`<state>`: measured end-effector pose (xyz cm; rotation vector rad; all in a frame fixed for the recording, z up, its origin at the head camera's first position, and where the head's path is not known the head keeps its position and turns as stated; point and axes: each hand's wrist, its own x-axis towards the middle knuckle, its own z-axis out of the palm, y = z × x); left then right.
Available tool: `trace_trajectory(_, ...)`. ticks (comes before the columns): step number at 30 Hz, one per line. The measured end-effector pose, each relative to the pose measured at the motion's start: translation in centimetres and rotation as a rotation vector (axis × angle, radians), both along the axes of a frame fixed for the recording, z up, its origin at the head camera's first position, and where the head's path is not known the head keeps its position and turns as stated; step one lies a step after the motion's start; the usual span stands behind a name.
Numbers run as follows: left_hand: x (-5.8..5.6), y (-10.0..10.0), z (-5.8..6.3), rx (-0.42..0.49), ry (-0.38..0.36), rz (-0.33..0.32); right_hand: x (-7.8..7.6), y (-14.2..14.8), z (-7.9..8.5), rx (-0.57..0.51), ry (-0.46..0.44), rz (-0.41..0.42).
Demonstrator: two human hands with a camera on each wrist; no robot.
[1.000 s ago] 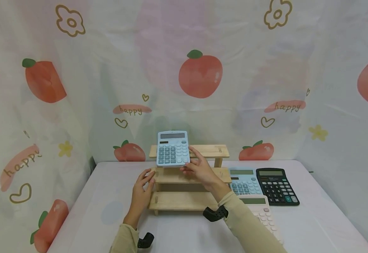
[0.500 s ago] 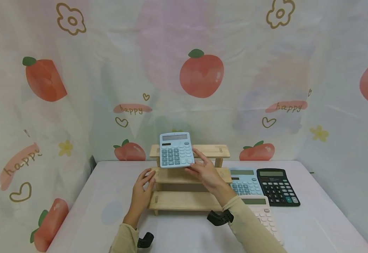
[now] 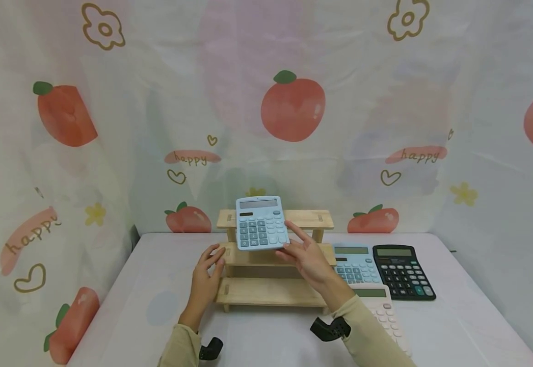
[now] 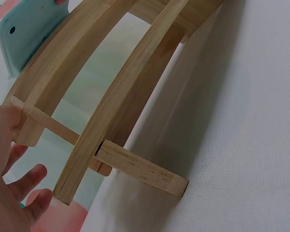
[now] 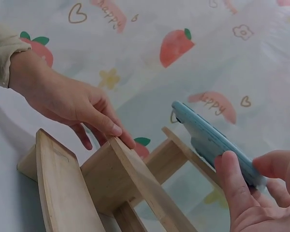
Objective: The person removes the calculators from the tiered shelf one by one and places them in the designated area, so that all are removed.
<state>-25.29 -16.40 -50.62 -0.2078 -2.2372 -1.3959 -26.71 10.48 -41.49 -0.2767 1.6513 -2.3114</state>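
Observation:
A light blue calculator (image 3: 261, 224), keys facing the head camera, is pinched at its lower right corner by my right hand (image 3: 310, 260). In the right wrist view, the thumb is on the face of the calculator (image 5: 215, 142) and the fingers are behind it. It overlaps the top and middle tiers of a three-tier wooden display shelf (image 3: 271, 291) in the head view. My left hand (image 3: 206, 280) holds the left end of the middle tier, thumb and index finger at its corner. The other fingers of the left hand (image 4: 14, 183) hang loose beside the shelf.
Right of the shelf, another light blue calculator (image 3: 355, 267), a black one (image 3: 404, 272) and a white one (image 3: 388, 321) lie on the white table (image 3: 459, 326). My right forearm partly covers the white one. A fruit-printed cloth (image 3: 358, 81) hangs behind the table.
My right hand has carried the light blue calculator a little to the right and down in front of the shelf. My left hand has stayed at the middle tier's end.

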Motion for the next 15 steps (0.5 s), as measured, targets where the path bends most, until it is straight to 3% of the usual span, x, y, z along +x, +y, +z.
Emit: trace_trajectory(15,0.0,0.0,-0.1,0.003,-0.002,0.004,2.1,2.6,-0.1,0.063,0.047,-0.011)
